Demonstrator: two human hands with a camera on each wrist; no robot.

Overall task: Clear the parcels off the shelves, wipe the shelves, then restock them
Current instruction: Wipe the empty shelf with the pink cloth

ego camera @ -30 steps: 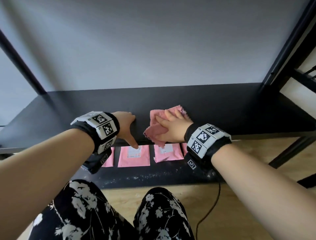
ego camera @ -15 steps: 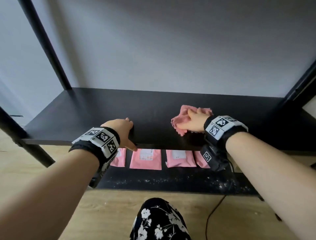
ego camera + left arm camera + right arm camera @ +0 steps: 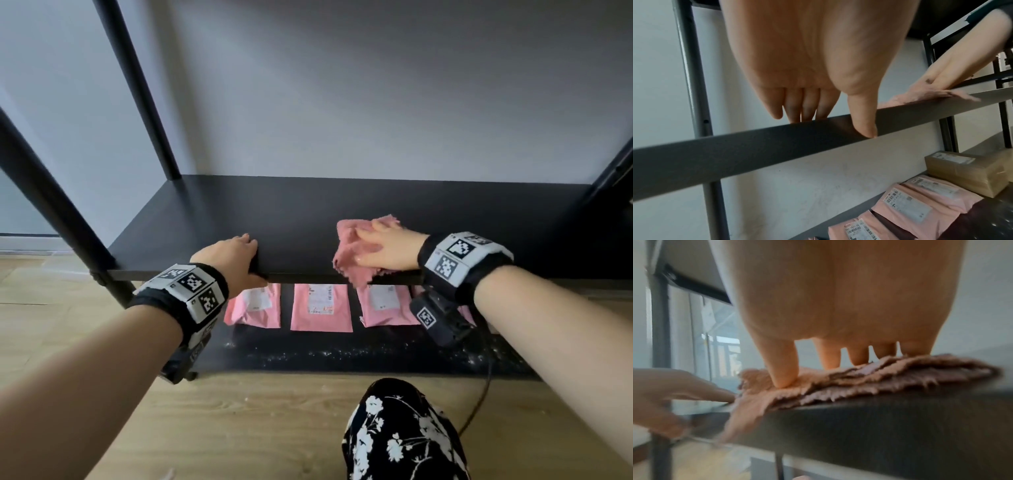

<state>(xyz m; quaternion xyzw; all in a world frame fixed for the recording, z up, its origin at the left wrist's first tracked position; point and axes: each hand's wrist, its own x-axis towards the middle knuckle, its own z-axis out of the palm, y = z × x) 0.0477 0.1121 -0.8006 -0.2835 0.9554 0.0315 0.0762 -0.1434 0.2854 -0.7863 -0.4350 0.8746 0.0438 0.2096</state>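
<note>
A black shelf (image 3: 274, 212) stands bare at chest height. My right hand (image 3: 383, 250) presses flat, fingers straight, on a pink cloth (image 3: 347, 240) at the shelf's front edge, right of centre. One corner of the cloth (image 3: 859, 382) hangs over the edge. My left hand (image 3: 236, 257) rests on the front edge further left, fingers on top and thumb down across the front face (image 3: 735, 154), holding nothing. Several pink parcels (image 3: 321, 306) with white labels lie in a row on the lower shelf.
A brown cardboard box (image 3: 962, 170) sits behind the pink parcels (image 3: 920, 203) on the lower shelf, which has pale dust along its front (image 3: 342, 354). Black uprights (image 3: 137, 89) frame the shelf on the left. A cable (image 3: 479, 404) trails on the wooden floor.
My right hand has slid the cloth to the right, away from my left hand, and nearer the front edge. My left hand has stayed on the shelf edge.
</note>
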